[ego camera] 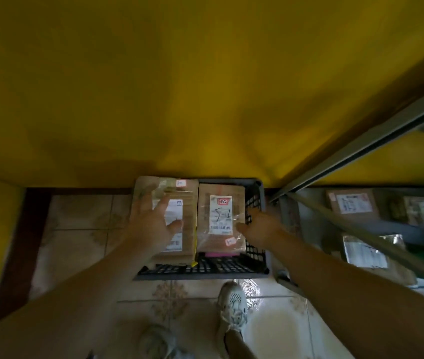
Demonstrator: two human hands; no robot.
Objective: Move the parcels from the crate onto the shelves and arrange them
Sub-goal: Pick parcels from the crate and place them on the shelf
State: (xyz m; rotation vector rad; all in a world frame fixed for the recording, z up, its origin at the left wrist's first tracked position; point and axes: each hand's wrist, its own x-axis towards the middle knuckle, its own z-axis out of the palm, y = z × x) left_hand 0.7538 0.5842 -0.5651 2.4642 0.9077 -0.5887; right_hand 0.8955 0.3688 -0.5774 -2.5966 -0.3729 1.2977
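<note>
Item: two parcels, both lying flat in the crate (256,203) at centre frame.

- 5-1 parcel (205,216) – brown card under glossy clear tape, with a white label hand-marked "5-1", a red stamp at the label's top and a small pale sticker near its lower right corner. It fills the crate's right half, and a pink edge shows beneath it.
- Plain parcel (189,216) – brown card with a printed white label and a small sticker at its top. It lies edge to edge with the first, and its upper left corner overhangs the crate rim.

Hands: left hand (154,224) is spread wide over the plain parcel; contact cannot be told. Right hand (260,226) sits at the 5-1 parcel's right edge, thumb on the tape and fingers down beside the lattice wall; whether it grips cannot be told.

Edges and room: the crate is dark grey lattice, with its far side against the yellow wall (205,86). Tiled floor (81,244) lies to its left and below. The grey shelves (306,216) stand just beside it at right and carry a labelled parcel (351,206) and a second parcel (365,253). A shoe (234,307) stands near the crate's lower edge.
</note>
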